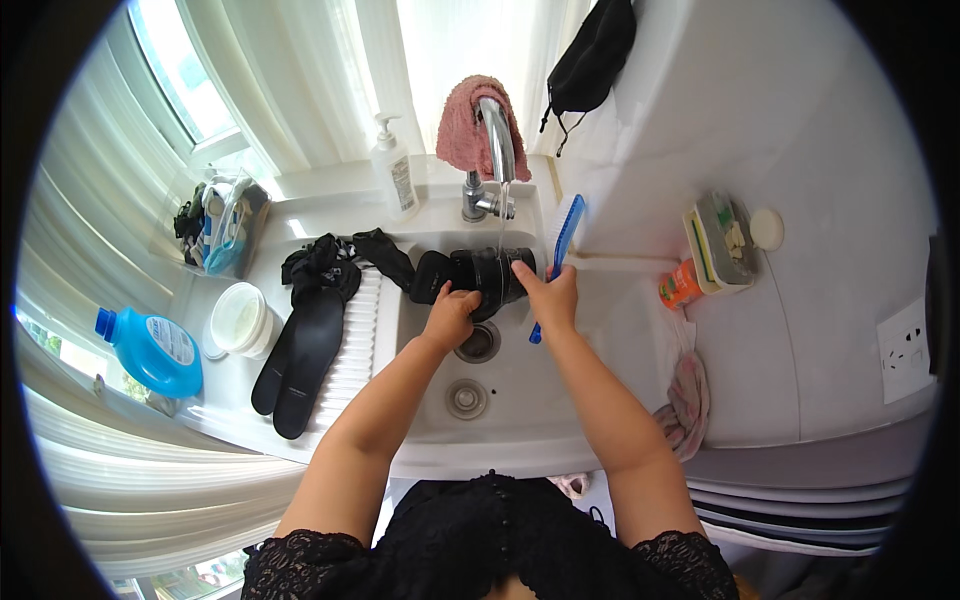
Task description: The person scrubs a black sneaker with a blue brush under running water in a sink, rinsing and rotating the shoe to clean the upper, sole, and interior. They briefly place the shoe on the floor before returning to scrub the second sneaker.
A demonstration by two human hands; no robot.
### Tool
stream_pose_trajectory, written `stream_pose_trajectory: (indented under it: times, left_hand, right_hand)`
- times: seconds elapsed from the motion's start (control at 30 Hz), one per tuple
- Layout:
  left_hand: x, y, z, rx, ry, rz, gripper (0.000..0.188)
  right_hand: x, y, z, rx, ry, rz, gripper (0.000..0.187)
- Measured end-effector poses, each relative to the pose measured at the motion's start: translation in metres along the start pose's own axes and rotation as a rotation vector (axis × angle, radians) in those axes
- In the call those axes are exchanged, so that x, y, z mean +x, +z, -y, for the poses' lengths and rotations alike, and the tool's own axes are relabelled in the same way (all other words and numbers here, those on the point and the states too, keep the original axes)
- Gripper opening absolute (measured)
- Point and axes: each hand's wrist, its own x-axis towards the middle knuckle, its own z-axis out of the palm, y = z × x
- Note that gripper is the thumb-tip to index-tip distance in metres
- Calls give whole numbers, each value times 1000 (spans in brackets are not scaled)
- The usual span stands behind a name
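Observation:
A wet black shoe (478, 270) lies on its side in the white sink (430, 420), under a thin stream of water from the chrome tap (500, 140). My left hand (452, 316) grips the near side of the shoe with its fingers closed. In my right hand (548, 296) is a blue brush (568, 228), held upright, with pale bristles on its left side. My right thumb reaches to the shoe's right end. Below the shoe, a dark drain opening (478, 343) and a metal strainer (466, 399) show in the basin.
Two black insoles (305, 365) and crumpled black cloth (325, 270) lie on the ribbed washboard (350, 355) at left. Beyond stand a white tub (243, 318), blue detergent bottle (155, 352), clear bin (225, 225) and pump bottle (393, 170). A rag (686, 400) hangs at right.

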Motion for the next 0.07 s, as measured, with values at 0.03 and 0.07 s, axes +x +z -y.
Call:
stream_pose_trajectory:
  times: [0.03,0.07]
  left_hand:
    - [-2,6,5,30,26,-28,22]
    - [-2,7,7,27,22,-30,22]
  right_hand:
    - [-3,3,-5,-33,-31,-28,69]
    - [-4,5,-11,-57,-52,-26,70]
